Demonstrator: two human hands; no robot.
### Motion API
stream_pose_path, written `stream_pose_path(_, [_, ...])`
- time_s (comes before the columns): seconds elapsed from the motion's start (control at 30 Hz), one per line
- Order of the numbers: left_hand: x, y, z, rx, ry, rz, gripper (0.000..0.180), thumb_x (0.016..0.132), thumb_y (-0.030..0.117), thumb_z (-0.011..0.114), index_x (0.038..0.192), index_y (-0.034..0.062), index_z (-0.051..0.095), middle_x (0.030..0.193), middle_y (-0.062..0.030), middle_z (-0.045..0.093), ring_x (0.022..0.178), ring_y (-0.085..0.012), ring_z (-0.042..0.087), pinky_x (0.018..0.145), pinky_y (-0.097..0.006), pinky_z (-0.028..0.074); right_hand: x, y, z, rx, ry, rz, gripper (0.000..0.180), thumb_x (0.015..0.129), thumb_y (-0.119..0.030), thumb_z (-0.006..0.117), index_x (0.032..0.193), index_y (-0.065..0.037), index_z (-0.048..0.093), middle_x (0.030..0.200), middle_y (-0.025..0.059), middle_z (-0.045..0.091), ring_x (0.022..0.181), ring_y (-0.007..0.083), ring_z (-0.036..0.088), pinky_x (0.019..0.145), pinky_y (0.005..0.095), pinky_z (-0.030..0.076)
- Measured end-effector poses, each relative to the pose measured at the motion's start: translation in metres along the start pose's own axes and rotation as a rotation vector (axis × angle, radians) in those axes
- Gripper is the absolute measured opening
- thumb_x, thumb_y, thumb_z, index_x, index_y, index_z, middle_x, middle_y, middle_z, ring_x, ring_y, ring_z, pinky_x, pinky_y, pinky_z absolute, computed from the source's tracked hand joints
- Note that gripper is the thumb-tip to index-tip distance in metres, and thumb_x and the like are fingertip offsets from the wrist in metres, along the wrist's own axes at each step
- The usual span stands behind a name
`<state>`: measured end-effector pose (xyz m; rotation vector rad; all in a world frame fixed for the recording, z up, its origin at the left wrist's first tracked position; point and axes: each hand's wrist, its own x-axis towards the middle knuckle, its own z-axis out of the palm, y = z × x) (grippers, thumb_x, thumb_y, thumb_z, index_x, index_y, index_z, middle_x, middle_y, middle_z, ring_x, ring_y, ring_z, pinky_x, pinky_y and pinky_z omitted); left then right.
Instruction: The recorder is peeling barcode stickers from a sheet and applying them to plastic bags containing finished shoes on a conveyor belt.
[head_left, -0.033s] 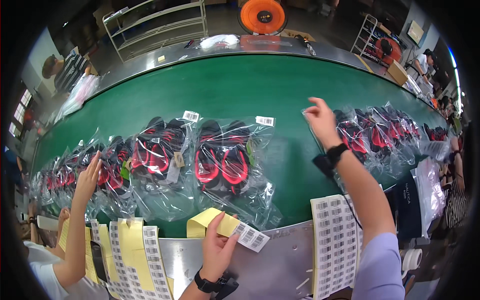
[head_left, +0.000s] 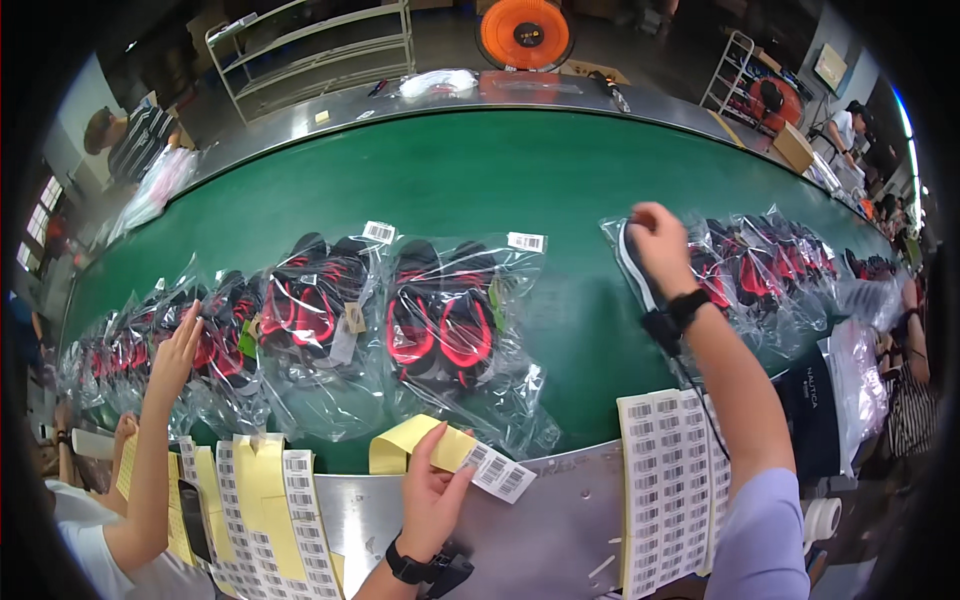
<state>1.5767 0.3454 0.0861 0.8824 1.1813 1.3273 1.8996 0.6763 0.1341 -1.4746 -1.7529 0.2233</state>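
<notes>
My left hand point(head_left: 432, 500) is closed on a strip of barcode labels point(head_left: 500, 474), white-faced with a curled yellow backing point(head_left: 405, 440). My right hand point(head_left: 660, 250), fingers curled, is over a clear-bagged shoe with a white sole edge point(head_left: 638, 268). Its fingertips are hidden, so I cannot tell what they grip. Between my hands, a bagged pair of black and red shoes point(head_left: 440, 310) lies on the green conveyor belt point(head_left: 420, 180), a white label point(head_left: 525, 241) at its bag's top right corner. Left of it is another bagged pair point(head_left: 305, 300) with a label point(head_left: 379, 232).
Another person's hand point(head_left: 178, 350) touches bagged shoes on the left. Label sheets point(head_left: 655, 490) lie at the metal edge to my right, others point(head_left: 300, 510) at the left. More bagged shoes point(head_left: 765, 255) line the belt's right. An orange fan point(head_left: 524, 35) stands beyond.
My right hand has moved slightly right, its fingers more curled, and the shoe's white sole edge now shows below it. The bagged shoes sit slightly further left. My left hand still holds the label strip.
</notes>
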Motion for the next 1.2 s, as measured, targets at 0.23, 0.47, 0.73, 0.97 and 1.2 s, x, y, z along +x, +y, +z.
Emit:
stream_pose_path(0.23, [-0.008,0.015,0.020,0.045,-0.040,-0.062,0.049,0.087,-0.009,0.066,0.134,-0.0008,0.051,0.110,-0.0099,0.065,0.094,-0.0140,0.067,0.077,-0.025,0.056,-0.051,0.134,-0.131,0.355,-0.067,0.477,0.055,0.092,-0.016,0.067,0.141,0.002,0.048,0.133,0.0126,0.059,0.122,0.0196,0.056,0.103,0.0323,0.043])
stream_pose_path(0.47, [-0.049,0.056,0.037,0.062,-0.196,-0.089,0.046,0.088,-0.006,0.069,0.132,-0.0020,0.055,0.118,-0.0083,0.064,0.095,-0.0135,0.067,0.080,-0.024,0.056,-0.106,0.030,-0.050,0.496,-0.055,0.376,0.060,0.085,-0.007,0.069,0.141,-0.001,0.049,0.124,0.0108,0.064,0.104,0.0190,0.062,0.093,0.0327,0.049])
stream_pose_path(0.73, [-0.021,0.081,0.086,0.411,-0.256,0.075,0.044,0.093,0.004,0.067,0.135,0.0011,0.055,0.118,-0.0107,0.065,0.084,-0.0082,0.065,0.071,-0.023,0.054,-0.162,-0.109,-0.086,0.472,-0.578,-0.089,0.028,0.093,-0.020,0.068,0.112,0.000,0.066,0.113,0.0102,0.066,0.097,0.0158,0.063,0.084,0.0316,0.050])
stream_pose_path(0.97, [0.018,0.084,0.156,0.378,-0.352,0.245,0.036,0.093,0.002,0.065,0.129,0.0009,0.060,0.081,-0.0054,0.062,0.068,-0.0071,0.057,0.065,-0.024,0.050,-0.219,-0.113,-0.159,0.804,-0.738,0.482,0.017,0.092,-0.012,0.070,0.085,0.003,0.067,0.068,-0.0006,0.061,0.062,0.0040,0.050,0.056,0.0226,0.040])
stream_pose_path(1.2, [-0.010,0.024,0.165,0.216,-0.476,-0.167,0.035,0.094,-0.002,0.064,0.129,-0.0007,0.061,0.119,-0.0094,0.067,0.099,-0.0111,0.066,0.085,-0.021,0.051,-0.272,-0.093,-0.169,0.651,-0.632,0.474,0.016,0.092,-0.011,0.069,0.082,0.001,0.067,0.070,0.0019,0.064,0.061,0.0096,0.056,0.058,0.0245,0.045])
